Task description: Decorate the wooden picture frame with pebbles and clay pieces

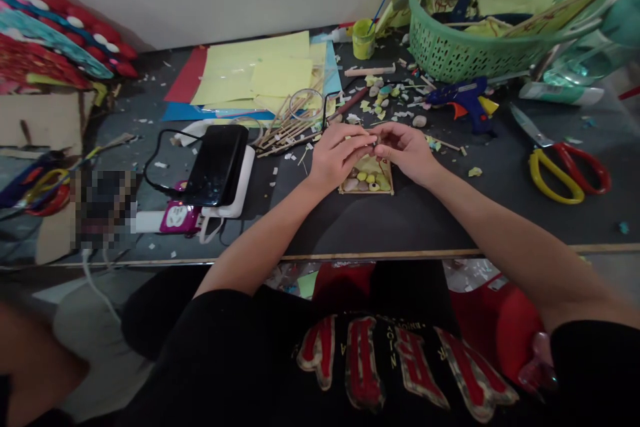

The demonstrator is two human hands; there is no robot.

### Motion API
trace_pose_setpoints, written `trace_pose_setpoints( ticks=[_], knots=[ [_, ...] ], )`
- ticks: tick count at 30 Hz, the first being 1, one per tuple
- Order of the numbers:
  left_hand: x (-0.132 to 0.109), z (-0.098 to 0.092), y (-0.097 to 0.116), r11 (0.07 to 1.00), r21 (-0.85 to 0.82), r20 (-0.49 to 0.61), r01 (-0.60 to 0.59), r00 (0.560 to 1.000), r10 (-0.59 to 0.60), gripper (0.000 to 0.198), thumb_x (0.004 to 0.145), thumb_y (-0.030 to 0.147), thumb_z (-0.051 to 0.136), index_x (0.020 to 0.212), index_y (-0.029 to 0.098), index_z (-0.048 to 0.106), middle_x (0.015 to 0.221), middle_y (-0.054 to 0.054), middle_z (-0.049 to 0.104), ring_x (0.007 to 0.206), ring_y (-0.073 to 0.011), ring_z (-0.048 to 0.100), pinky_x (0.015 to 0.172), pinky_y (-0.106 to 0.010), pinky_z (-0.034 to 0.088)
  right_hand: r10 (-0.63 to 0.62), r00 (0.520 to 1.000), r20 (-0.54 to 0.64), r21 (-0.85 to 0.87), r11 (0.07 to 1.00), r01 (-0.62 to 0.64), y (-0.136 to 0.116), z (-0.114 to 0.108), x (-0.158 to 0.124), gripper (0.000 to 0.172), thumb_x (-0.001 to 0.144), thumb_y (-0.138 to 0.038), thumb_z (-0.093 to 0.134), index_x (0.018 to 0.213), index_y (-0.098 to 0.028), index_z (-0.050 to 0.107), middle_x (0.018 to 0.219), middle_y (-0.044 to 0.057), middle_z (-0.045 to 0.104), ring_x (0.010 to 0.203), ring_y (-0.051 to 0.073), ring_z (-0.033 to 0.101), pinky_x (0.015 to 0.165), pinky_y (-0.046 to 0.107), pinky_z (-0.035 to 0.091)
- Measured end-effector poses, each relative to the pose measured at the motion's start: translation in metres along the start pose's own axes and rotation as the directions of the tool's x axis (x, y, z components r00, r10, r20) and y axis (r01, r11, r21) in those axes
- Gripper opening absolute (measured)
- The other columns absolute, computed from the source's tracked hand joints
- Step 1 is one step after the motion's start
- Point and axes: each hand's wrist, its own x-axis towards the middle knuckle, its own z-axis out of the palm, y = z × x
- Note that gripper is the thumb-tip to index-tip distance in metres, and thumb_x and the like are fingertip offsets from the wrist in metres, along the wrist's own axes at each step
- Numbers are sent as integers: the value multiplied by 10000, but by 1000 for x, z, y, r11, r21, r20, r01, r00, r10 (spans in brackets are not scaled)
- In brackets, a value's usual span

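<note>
My left hand (337, 155) and my right hand (407, 150) meet fingertip to fingertip over a small wooden-framed craft piece (367, 180) that holds several coloured pebbles. Both hands are closed in a pinch around something tiny between them that I cannot make out. The craft piece lies flat on the dark table (410, 213), right under my fingers. A bundle of thin wooden sticks (293, 123) lies just left of my left hand.
A black phone (215, 163) rests on a white power bank at the left. Yellow paper sheets (260, 70), a yellow paint cup (363, 38), a green basket (480, 40), a blue glue gun (465, 100) and red-and-yellow scissors (565, 163) surround the work spot.
</note>
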Motion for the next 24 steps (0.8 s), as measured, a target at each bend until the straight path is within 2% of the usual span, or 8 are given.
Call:
trace_pose_setpoints(
  ticks=[4,7,11,13,16,19,22,24],
  knots=[
    [0,2,1,999,-49,-5,22,1000,-23,200,959,397,536,948,285,701,940,-34,713,930,-163,660,853,-355,554,1,999,-37,-62,998,-3,7,-4,-1,425,599,-447,871,917,-222,701,840,3,689,694,120,614,586,258,511],
    [-1,5,1,996,-72,16,56,998,-55,240,976,407,495,906,262,672,933,-40,703,944,-173,656,878,-377,544,8,1000,-23,-58,998,-9,9,-3,-3,406,644,-452,847,954,-224,714,848,9,701,693,119,628,557,240,501],
    [0,5,5,982,-171,4,75,997,-75,269,1001,402,424,896,234,605,954,-57,687,953,-162,654,836,-341,550,45,999,30,29,999,-46,2,2,-7,396,699,-482,808,981,-215,730,821,10,702,697,103,634,573,216,503],
    [0,3,6,969,-225,-29,98,994,-107,260,1005,401,413,900,232,581,920,-51,681,898,-144,652,755,-298,544,89,995,38,107,990,-93,-2,3,-8,410,706,-500,799,1000,-223,730,870,18,716,718,102,648,579,208,503],
    [0,-3,2,962,-204,-87,182,975,-203,270,996,422,441,882,230,593,839,-27,675,767,-122,625,669,-273,504,112,992,49,246,962,-121,-6,1,-8,396,720,-513,787,1004,-242,734,905,18,726,711,87,650,570,194,495],
    [3,-6,-9,928,-243,-117,281,942,-316,301,956,474,521,820,224,618,764,-3,662,681,-102,593,618,-251,472,113,992,53,336,934,-125,-8,-2,-7,365,723,-500,790,992,-258,743,916,9,733,690,65,635,569,173,495],
    [6,-5,-20,839,-360,-174,409,853,-491,311,862,526,647,829,218,628,766,9,659,669,-88,597,543,-207,444,132,990,43,365,921,-138,-8,-4,-6,349,722,-461,805,1015,-284,741,977,-4,743,629,41,605,514,156,472],
    [8,-3,-27,799,-386,-194,462,806,-559,323,819,521,698,811,205,638,763,8,661,677,-85,605,532,-191,439,123,991,54,373,918,-135,-8,-6,-7,339,734,-439,803,1036,-301,736,996,-10,749,507,9,528,419,147,397]
  ],
)
